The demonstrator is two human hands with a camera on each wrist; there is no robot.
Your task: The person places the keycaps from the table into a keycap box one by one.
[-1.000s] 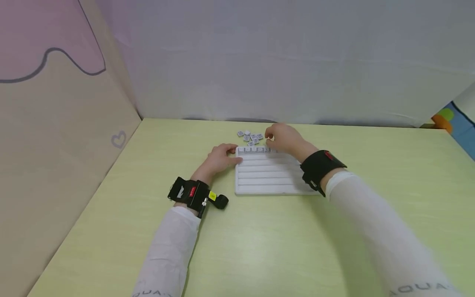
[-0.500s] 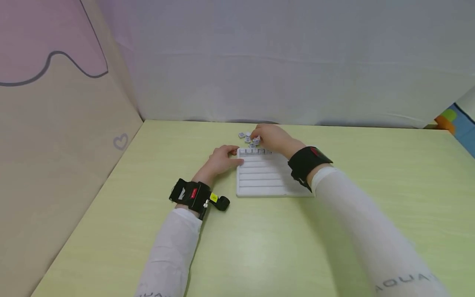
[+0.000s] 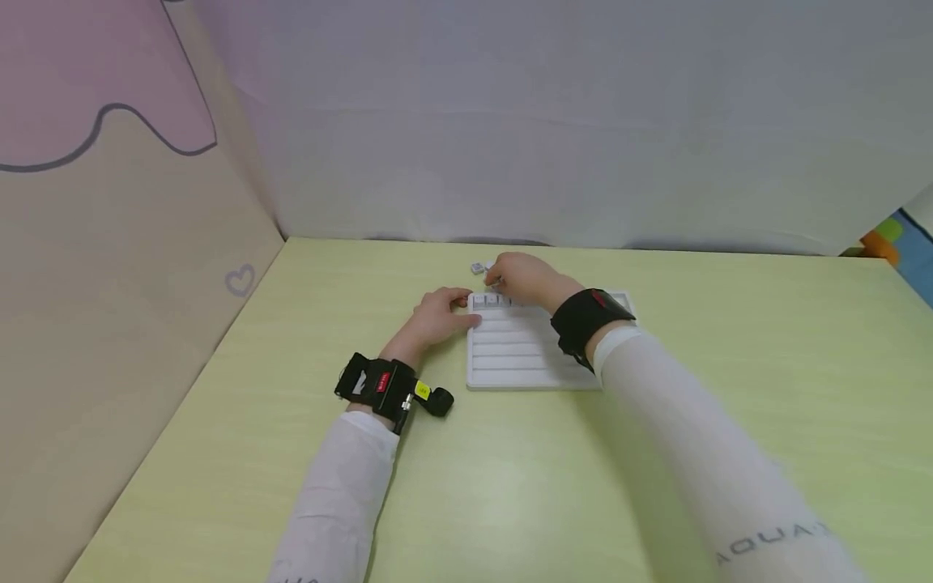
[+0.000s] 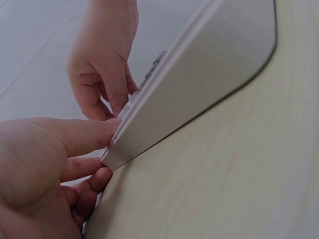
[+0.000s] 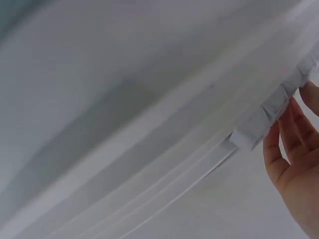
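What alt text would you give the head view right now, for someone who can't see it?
A person's right hand reaches over the far edge of a white grooved tray toward small grey tiles on a yellow-green table. Their left hand rests against the tray's far left corner. A few tiles sit in the tray's farthest groove.

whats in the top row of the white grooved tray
A few small grey tiles sit in the top row of the white tray at its left end. The right hand covers the rest of that row; the lower rows show none.
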